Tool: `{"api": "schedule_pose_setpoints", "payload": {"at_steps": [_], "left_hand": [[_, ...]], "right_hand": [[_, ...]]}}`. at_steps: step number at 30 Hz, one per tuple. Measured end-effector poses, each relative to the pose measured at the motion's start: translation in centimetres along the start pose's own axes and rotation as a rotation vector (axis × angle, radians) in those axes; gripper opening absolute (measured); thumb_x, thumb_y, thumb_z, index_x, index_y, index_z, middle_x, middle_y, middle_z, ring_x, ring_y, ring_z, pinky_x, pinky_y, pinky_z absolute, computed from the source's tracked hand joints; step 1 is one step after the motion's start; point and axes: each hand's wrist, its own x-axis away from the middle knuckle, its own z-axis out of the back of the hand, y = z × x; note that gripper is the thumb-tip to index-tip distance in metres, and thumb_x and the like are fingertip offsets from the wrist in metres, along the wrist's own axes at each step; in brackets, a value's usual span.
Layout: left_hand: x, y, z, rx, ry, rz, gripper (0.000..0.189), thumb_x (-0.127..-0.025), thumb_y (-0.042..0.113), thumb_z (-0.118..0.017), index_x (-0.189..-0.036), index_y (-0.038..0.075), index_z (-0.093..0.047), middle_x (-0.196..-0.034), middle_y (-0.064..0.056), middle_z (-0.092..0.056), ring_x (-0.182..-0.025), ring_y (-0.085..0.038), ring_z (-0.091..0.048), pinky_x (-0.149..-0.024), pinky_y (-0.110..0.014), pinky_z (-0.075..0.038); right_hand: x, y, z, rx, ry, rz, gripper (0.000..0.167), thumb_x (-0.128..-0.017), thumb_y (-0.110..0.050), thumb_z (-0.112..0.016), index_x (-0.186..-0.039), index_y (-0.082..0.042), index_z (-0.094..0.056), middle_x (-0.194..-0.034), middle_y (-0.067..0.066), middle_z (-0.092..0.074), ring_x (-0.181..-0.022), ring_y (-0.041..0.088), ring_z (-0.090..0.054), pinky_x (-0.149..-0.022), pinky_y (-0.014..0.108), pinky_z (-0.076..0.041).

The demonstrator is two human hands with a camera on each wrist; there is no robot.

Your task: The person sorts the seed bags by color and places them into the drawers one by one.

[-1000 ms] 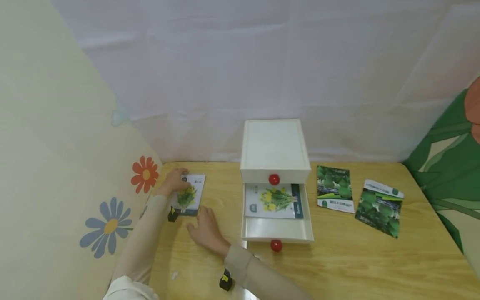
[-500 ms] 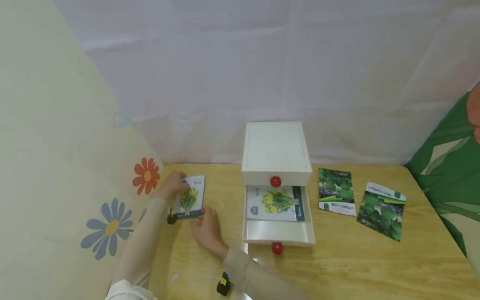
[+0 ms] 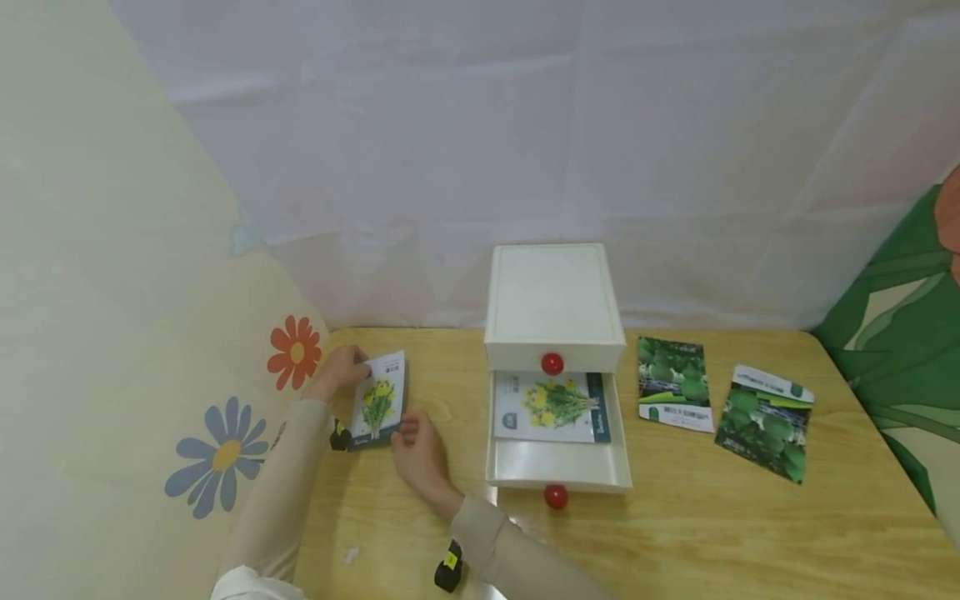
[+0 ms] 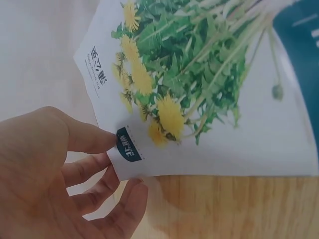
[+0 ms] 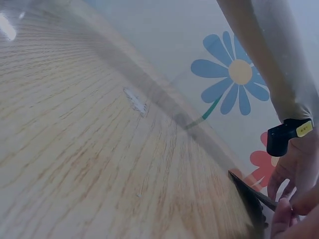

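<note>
A white seed packet (image 3: 381, 398) printed with yellow dandelions and a dark teal band is at the left of the table, raised at an angle. My left hand (image 3: 341, 372) pinches its upper left corner; in the left wrist view the thumb lies on the printed face beside the small logo, other fingers behind. At the lower right corner, my right hand (image 3: 422, 458) pinches the edge between thumb and finger. Seen from the right wrist, the packet (image 5: 249, 191) is a thin dark sheet just above the wood. A matching dandelion packet (image 3: 551, 408) lies sideways in the pulled-out lower drawer (image 3: 551, 462).
The white drawer box (image 3: 553, 292) stands mid-table, its upper drawer closed, with red knobs (image 3: 552, 364). Two green seed packets (image 3: 675, 383) lie to its right. A flowered wall panel (image 3: 225, 454) borders the left side. A small white scrap (image 3: 351, 554) lies near the front.
My right hand has come to the packet's lower right corner and taken hold. The packet has tilted up off the table and shifted slightly left; my left hand has drawn back to its corner.
</note>
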Motion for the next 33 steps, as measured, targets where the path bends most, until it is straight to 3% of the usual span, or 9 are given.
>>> {"api": "schedule_pose_setpoints", "payload": {"at_steps": [3, 8, 14, 19, 24, 33], "left_hand": [[0.1, -0.2, 0.0, 0.015, -0.007, 0.007, 0.032, -0.105, 0.019, -0.061, -0.129, -0.001, -0.063, -0.126, -0.024, -0.066, -0.117, -0.039, -0.063, -0.103, -0.053, -0.057], [0.2, -1.1, 0.3, 0.019, -0.002, -0.040, 0.032, -0.103, 0.019, -0.061, -0.125, -0.004, -0.063, -0.119, -0.024, -0.067, -0.110, -0.038, -0.064, -0.098, -0.050, -0.058], [0.5, -2.5, 1.4, 0.050, -0.037, -0.123, 0.035, -0.106, 0.018, -0.058, -0.128, -0.008, -0.063, -0.126, -0.030, -0.066, -0.117, -0.045, -0.061, -0.104, -0.060, -0.054], [1.2, -3.9, 2.2, 0.051, -0.064, -0.166, 0.037, -0.107, 0.021, -0.054, -0.131, -0.006, -0.064, -0.137, -0.030, -0.063, -0.124, -0.047, -0.057, -0.109, -0.065, -0.050], [1.5, -4.7, 2.5, 0.083, -0.078, -0.120, 0.039, -0.107, 0.028, -0.057, -0.134, 0.000, -0.065, -0.140, -0.026, -0.062, -0.125, -0.043, -0.056, -0.106, -0.062, -0.051], [2.8, -4.9, 3.3, 0.138, -0.085, -0.128, 0.043, -0.109, 0.030, -0.056, -0.138, -0.001, -0.063, -0.138, -0.025, -0.063, -0.123, -0.040, -0.060, -0.103, -0.056, -0.055]], "right_hand": [[0.1, -0.1, 0.2, -0.020, -0.005, -0.014, 0.027, -0.094, -0.005, -0.072, -0.120, -0.008, -0.066, -0.109, 0.004, -0.071, -0.095, 0.013, -0.069, -0.087, 0.032, -0.064], [0.3, -0.3, 0.4, -0.073, -0.015, -0.036, 0.024, -0.097, -0.004, -0.069, -0.121, -0.005, -0.066, -0.107, 0.005, -0.071, -0.092, 0.013, -0.071, -0.082, 0.028, -0.064], [0.7, -0.8, 0.8, -0.153, -0.019, -0.054, 0.020, -0.101, -0.004, -0.065, -0.121, -0.004, -0.066, -0.104, 0.009, -0.073, -0.086, 0.015, -0.074, -0.073, 0.026, -0.065], [1.1, -1.3, 1.0, -0.209, -0.034, -0.053, 0.025, -0.101, -0.013, -0.071, -0.123, -0.003, -0.064, -0.107, 0.010, -0.074, -0.087, 0.016, -0.074, -0.075, 0.027, -0.066], [1.3, -1.7, 1.0, -0.264, -0.068, -0.005, 0.033, -0.098, -0.011, -0.074, -0.125, 0.002, -0.061, -0.107, 0.012, -0.075, -0.090, 0.019, -0.077, -0.078, 0.027, -0.067], [2.0, -3.3, 0.8, -0.415, -0.150, 0.031, 0.034, -0.100, 0.002, -0.067, -0.130, 0.007, -0.052, -0.114, 0.018, -0.069, -0.092, 0.023, -0.077, -0.083, 0.030, -0.068]]}}
